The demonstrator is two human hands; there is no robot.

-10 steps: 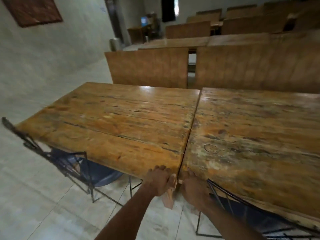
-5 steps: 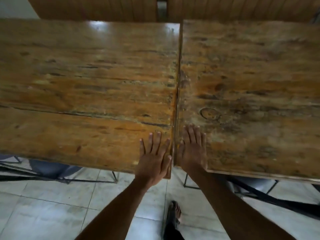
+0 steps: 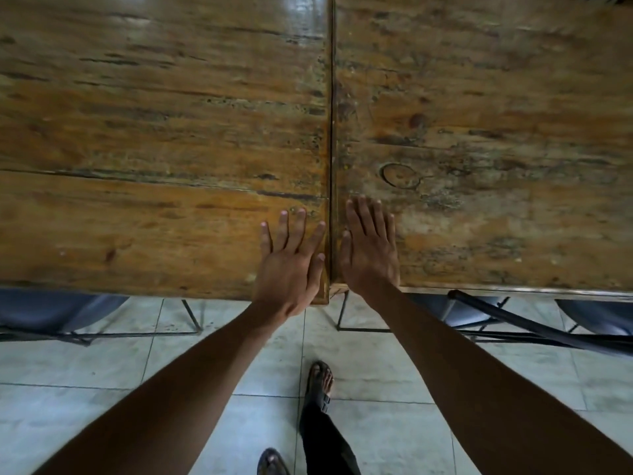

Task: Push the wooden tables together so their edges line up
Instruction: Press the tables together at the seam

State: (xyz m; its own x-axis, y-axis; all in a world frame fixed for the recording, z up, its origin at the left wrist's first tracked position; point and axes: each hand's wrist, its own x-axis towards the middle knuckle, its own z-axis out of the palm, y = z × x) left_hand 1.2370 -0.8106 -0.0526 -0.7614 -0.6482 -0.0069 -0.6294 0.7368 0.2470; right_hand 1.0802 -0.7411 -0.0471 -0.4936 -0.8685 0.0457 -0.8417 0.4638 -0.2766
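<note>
Left wooden surface (image 3: 154, 149): near edge sits slightly closer to the person than its neighbour's. Left hand (image 3: 291, 265) lies flat on its near right corner, grip spread, fingers (image 3: 283, 228) fanned, holding nothing. Seam (image 3: 331, 132): the two tops touch along its length. Right hand (image 3: 370, 255) lies flat on the right wooden surface (image 3: 496, 132) just beside the seam, fingers extended and close together, grip empty. Sandalled foot (image 3: 320, 382) on tiled floor (image 3: 376, 389) below.

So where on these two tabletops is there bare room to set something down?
Nearly everywhere: the left table and right table are bare beyond the seam. Only the near corners are taken, by the left hand and right hand lying flat.
</note>
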